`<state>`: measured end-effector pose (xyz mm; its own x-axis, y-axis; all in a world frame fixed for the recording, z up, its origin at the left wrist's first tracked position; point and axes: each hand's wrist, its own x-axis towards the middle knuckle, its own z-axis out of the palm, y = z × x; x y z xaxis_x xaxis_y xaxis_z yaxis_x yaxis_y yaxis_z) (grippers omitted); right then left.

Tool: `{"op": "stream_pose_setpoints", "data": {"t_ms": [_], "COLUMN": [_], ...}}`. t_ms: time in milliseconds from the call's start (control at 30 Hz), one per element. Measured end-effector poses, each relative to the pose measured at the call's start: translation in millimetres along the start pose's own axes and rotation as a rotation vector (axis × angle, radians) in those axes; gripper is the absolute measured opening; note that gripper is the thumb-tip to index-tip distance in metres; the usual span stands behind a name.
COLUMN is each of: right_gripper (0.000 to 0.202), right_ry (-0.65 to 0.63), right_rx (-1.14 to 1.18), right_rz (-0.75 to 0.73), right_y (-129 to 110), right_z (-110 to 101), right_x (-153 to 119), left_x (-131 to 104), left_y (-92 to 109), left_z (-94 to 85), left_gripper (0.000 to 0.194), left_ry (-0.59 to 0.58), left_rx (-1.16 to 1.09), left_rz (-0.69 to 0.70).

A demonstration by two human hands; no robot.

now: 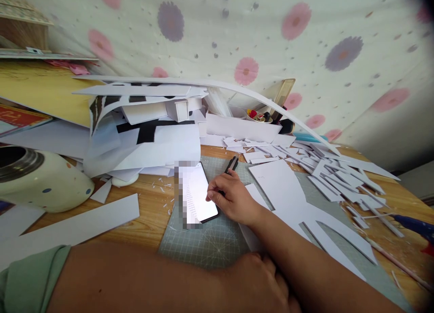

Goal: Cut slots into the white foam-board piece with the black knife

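My right hand [232, 198] is over the right edge of a lit smartphone [203, 193], its fingers curled and a fingertip close to the screen. A black utility knife [232, 163] runs under the fingers of this hand, its end sticking out beyond them. Lower down, my left hand [259, 283] is closed, its knuckles up, beside my right forearm; whatever its fingers hold is hidden. The phone lies on a grey-green cutting mat [210, 247]. Right of my right hand lies a large cut-out white board [281, 182] with curved edges and slots.
Many white board offcuts [322, 168] cover the table's back right. A blue glue gun [415, 227] lies at the right edge. At left are a cream flask [50, 182] and a long white strip [101, 218]. Stacked white sheets [169, 143] stand behind the phone.
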<state>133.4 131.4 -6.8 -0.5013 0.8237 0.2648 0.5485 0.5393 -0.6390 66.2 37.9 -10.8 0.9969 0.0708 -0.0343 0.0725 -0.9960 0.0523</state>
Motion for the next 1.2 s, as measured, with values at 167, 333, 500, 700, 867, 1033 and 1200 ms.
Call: {"op": "stream_pose_setpoints", "data": {"t_ms": [167, 333, 500, 700, 867, 1033, 1200], "right_gripper": [0.011, 0.011, 0.012, 0.013, 0.010, 0.009, 0.011], "right_ry": [0.006, 0.017, 0.026, 0.040, 0.074, 0.073, 0.019], "right_rx": [-0.004, -0.002, -0.012, -0.024, -0.028, 0.006, 0.001], "right_rz": [-0.006, -0.011, -0.030, -0.041, -0.046, -0.069, -0.058], "right_y": [0, 1, 3, 5, 6, 3, 0], "right_z": [0, 1, 1, 2, 2, 1, 0], "right_x": [0, 0, 0, 0, 1, -1, -1], "left_x": [1, -1, -2, -4, -1, 11, 12], "left_y": [0, 1, 1, 1, 4, 6, 6], "left_z": [5.8, 10.8, 12.8, 10.6, 18.2, 39.3, 43.4], "left_gripper": [0.015, 0.013, 0.012, 0.013, 0.011, 0.014, 0.013], "left_ry": [0.026, 0.115, 0.124, 0.142, 0.185, 0.155, 0.169], "left_rx": [0.009, 0.040, 0.037, 0.043, 0.068, 0.022, 0.017], "left_rz": [0.004, -0.005, -0.006, -0.003, -0.020, -0.005, -0.018]}}
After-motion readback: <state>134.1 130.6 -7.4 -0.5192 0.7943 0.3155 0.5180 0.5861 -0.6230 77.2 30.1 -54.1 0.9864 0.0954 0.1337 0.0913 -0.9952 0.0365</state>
